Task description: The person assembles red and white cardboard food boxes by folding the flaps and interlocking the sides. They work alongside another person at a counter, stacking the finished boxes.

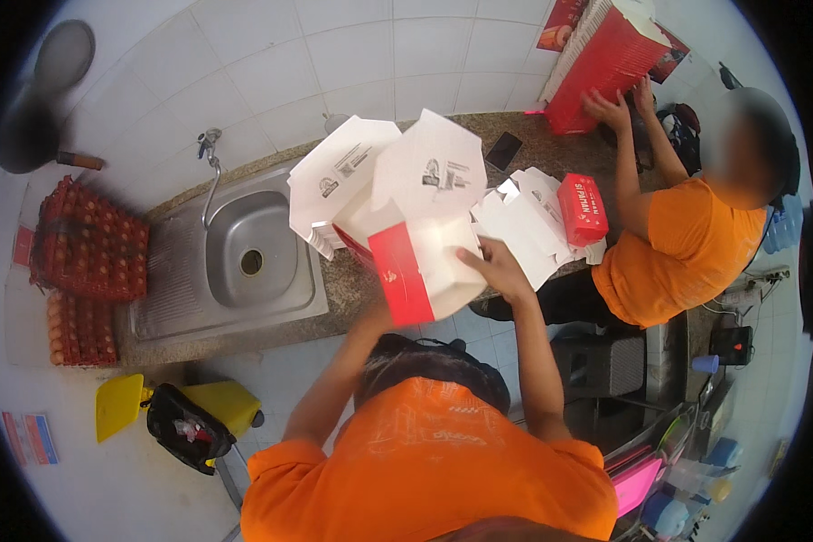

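Observation:
In front of me is a partly folded food box, with red outer sides, a white inside and its white lid flap standing up. My right hand grips its right side, thumb against the white wall. Behind the red panel at the lower left goes my left hand; its fingers are hidden by the box. Close behind, to the left, lies a stack of white unfolded boxes overlapping the sink's edge. More white box blanks lie to the right, beside a closed red box.
A steel sink with a tap is at left, beside red egg trays. A phone lies on the counter. At right a co-worker touches a tall red stack of boxes. A yellow bin stands lower left.

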The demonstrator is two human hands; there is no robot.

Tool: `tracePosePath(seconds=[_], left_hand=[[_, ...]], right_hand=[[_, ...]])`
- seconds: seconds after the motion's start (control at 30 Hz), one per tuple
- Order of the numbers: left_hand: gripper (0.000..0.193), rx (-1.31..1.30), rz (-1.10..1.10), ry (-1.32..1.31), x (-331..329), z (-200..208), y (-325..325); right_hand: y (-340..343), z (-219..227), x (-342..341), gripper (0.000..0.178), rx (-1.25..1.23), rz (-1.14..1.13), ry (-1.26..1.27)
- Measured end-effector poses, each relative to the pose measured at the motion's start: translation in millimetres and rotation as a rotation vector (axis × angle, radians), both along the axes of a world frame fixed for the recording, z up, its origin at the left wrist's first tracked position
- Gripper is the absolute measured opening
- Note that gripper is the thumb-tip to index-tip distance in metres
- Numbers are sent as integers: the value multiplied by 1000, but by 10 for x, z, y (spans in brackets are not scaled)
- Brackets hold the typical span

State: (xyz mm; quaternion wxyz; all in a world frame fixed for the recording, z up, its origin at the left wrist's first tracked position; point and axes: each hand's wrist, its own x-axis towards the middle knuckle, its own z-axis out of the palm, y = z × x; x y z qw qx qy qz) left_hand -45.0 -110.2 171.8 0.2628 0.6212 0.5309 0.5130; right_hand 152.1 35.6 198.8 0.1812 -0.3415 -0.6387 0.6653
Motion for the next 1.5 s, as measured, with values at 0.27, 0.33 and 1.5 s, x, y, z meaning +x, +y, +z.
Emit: tracePosePath(seconds=[0.27, 0.33, 1.5], left_hand=[[46, 113, 358, 691, -972, -87, -148], [37, 71, 369, 536, -962, -210, -129], [67, 44, 699, 385, -930, -476, -90]], right_hand=[[968, -60, -1342, 38, 729, 98, -246], [1141, -89, -1621, 37, 884, 142, -358], [-410, 343, -1763, 25, 1061, 341, -466]])
